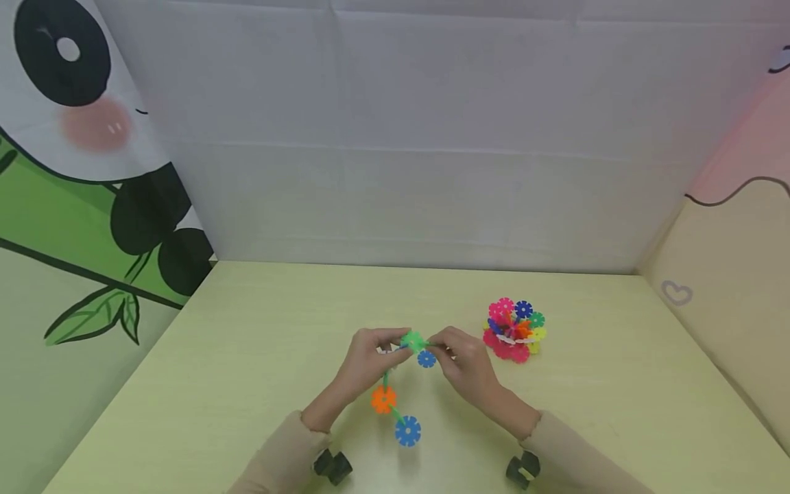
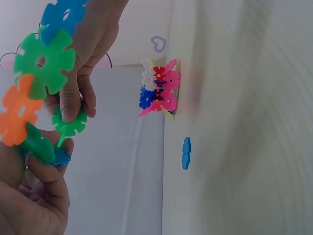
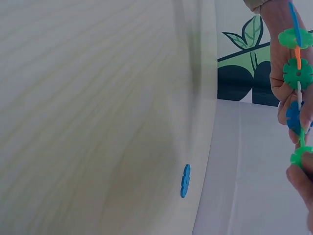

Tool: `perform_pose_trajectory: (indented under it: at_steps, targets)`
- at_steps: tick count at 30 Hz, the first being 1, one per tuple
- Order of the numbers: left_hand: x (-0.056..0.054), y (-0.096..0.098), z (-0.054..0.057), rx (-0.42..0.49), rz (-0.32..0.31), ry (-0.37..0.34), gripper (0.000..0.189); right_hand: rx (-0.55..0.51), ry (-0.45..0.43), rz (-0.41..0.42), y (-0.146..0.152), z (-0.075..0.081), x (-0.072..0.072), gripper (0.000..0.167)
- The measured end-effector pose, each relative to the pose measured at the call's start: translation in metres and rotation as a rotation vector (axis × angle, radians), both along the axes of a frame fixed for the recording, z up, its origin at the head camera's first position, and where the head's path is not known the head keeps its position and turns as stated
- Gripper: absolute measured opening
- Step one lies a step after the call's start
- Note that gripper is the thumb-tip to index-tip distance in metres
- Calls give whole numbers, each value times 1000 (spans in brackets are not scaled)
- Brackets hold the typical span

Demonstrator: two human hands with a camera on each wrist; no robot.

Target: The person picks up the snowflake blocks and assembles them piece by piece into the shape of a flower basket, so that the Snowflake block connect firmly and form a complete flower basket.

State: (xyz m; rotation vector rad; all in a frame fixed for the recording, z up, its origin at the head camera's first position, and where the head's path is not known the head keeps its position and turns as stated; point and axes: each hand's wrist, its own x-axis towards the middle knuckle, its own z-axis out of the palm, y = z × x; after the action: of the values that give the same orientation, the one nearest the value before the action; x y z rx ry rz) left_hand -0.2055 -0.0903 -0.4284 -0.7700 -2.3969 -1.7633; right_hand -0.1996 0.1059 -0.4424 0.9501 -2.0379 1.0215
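Note:
Between both hands stretches a chain of notched plastic snowflake discs. My left hand (image 1: 364, 360) grips it near its upper end, around a dark green disc (image 2: 38, 144) and a blue disc (image 2: 61, 156). From there hang an orange disc (image 1: 384, 399), a green disc (image 2: 44, 63) and, lowest, a blue end disc (image 1: 407, 431). My right hand (image 1: 467, 362) pinches a green disc (image 2: 68, 123) by its edge, right at the light green piece (image 3: 302, 137) beyond the left fingertips. Part of the chain is hidden by the left fingers.
One loose blue disc (image 1: 426, 359) lies on the pale table (image 1: 296, 302) beyond the hands. To the right stands a cluster of joined discs (image 1: 513, 331) in pink, blue, yellow and white. A white backdrop (image 1: 420, 199) rises at the table's far edge, with printed panels at both sides.

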Motion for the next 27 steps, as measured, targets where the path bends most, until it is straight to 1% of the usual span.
perform_pose_trajectory:
  at_steps: [3,7,10,12,13,15,17,19,21,22,25,27]
  targets:
    - [-1,3,-2,24,2,-29,31,-17,0,10,0,-1,-1,23]
    - [2,5,-5,45,-3,-68,32,-30,-12,23,2,-1,-2,22]
    - [2,4,-6,30,-8,-86,32,-14,-34,45,4,0,-2,22]
    - [-1,3,-7,6,-9,-87,31,22,-80,71,7,2,-4,21]
    - [-2,2,-7,-2,-11,-89,31,46,-118,89,9,4,-5,20]
    - [-5,0,-7,-22,3,-89,30,104,-228,126,13,7,-9,21]
    - [-9,-4,-8,-38,40,-92,30,169,-368,141,18,8,-16,27]
    - [-13,-8,-9,-45,95,-104,30,232,-511,134,23,6,-26,35]
    - [-16,-12,-10,-55,150,-121,29,278,-627,113,27,0,-37,41]
    - [-17,-14,-10,-61,169,-124,29,298,-677,103,28,-4,-43,41]
    - [-18,-18,-10,-81,188,-124,30,355,-799,93,29,-18,-58,41]
    - [-18,-20,-9,-91,188,-121,31,402,-853,91,27,-26,-66,38]
